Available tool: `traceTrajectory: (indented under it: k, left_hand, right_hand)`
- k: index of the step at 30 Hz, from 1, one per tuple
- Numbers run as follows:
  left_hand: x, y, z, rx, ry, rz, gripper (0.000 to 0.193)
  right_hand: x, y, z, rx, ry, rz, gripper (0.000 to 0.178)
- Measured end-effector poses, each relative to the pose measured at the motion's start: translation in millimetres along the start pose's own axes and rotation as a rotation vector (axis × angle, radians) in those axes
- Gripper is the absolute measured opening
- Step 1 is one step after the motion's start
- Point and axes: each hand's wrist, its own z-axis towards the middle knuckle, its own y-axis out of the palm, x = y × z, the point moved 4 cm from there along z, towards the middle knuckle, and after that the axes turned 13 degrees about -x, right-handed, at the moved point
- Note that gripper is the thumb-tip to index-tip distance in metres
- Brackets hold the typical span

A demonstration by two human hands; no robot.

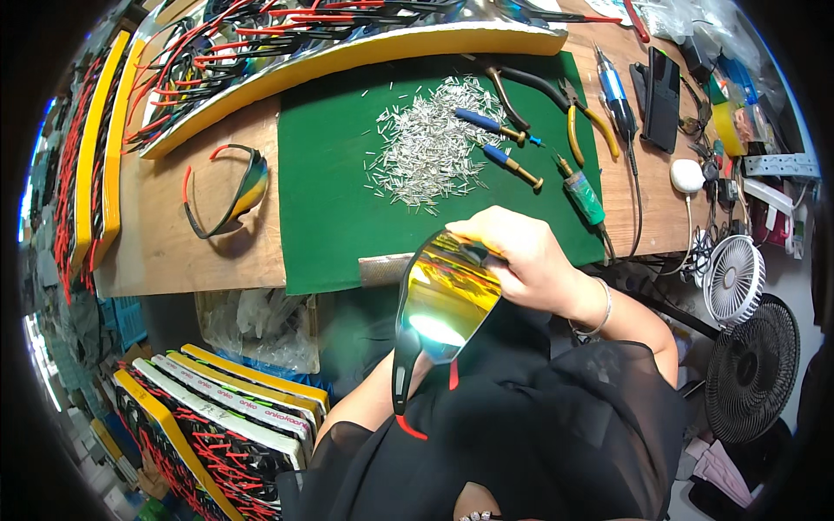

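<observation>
Yellow-edged trays (113, 174) packed with red-tipped frames are stacked on edge at far left, and more such trays (174, 431) are lined up below the wooden table (165, 204). On the tabletop, a spare pair (249, 193) of sunglasses with red tips is set down near the table's front edge, while another loaded tray (434, 43) is laid along the back. A green mat (317, 174) is spread across the middle, where a heap of silvery pins (426, 143) is scattered. From below, the left forearm (360, 404) is extended toward a pair of mirrored sunglasses (452, 295), held up just in front of the mat's near edge with one red-tipped arm pointed downward; the left hand is hidden behind the lens, and its grip cannot be told. The upper edge of the sunglasses is pinched between the thumb and fingers of the right hand (521, 252), and a bracelet (605, 308) is worn at that wrist. Beyond that hand, two blue-handled tools (479, 120), yellow-handled cutters (573, 122) and a green-handled iron (584, 195) are laid out. Farther right, a blue driver (615, 91) and a phone (662, 100) are placed on the wood, and a white fan (734, 278) is seen above a black fan (754, 369).
</observation>
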Motion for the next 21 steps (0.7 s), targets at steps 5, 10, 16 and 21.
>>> traceTrajectory:
  k: [5,10,16,21]
  left_hand:
    - [21,17,0,-0.070,-0.136,0.083,0.013]
    - [22,14,1,-0.118,-0.091,0.212,0.016]
    - [54,-2,-2,0.018,0.360,0.563,0.057]
    - [77,-7,5,-0.101,0.304,0.232,0.025]
  right_hand:
    - [16,-6,-2,0.086,0.059,0.104,0.015]
    - [26,-2,-4,-0.006,0.343,0.594,0.017]
    - [29,6,0,-0.410,0.502,0.829,0.023]
    - [11,33,10,-0.880,0.626,0.863,0.031]
